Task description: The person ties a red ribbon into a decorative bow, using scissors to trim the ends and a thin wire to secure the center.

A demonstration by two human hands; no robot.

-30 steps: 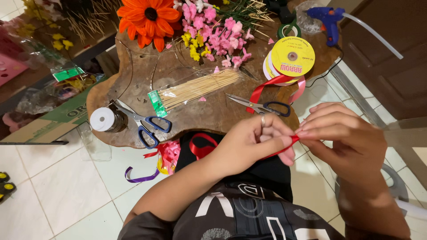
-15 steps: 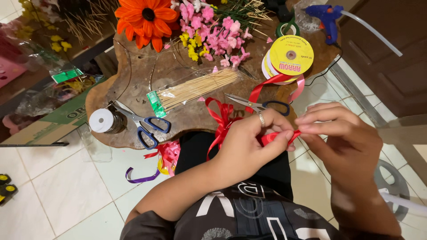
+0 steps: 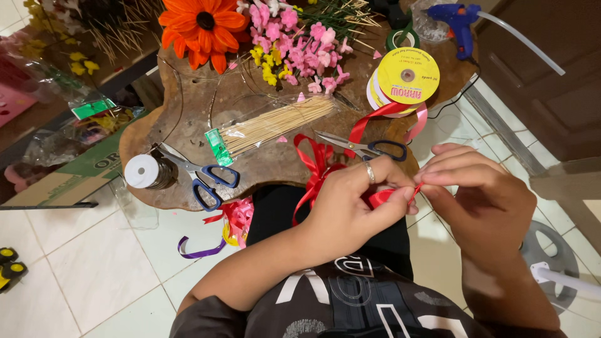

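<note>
- Red ribbon [image 3: 385, 196] pinched between both hands over the lap, just off the near edge of the wooden table [image 3: 188, 125]; looped bow part [image 3: 318, 164] trailing up onto the tabletop.
- Left hand [image 3: 357, 203] closed with fingertips pressing the fold; right hand [image 3: 485, 197] pinching the same spot from the other side, fingertips touching.
- Compared with half a second ago: grip unchanged, loops lower and more spread, so shaping appears underway.
- Black-handled scissors [image 3: 366, 148] just beyond the knuckles, yellow ribbon spool [image 3: 407, 76] farther back.
- Blue-handled scissors [image 3: 203, 178], skewer pack [image 3: 272, 124] to the left; tiled floor [image 3: 81, 269] open there.
</note>
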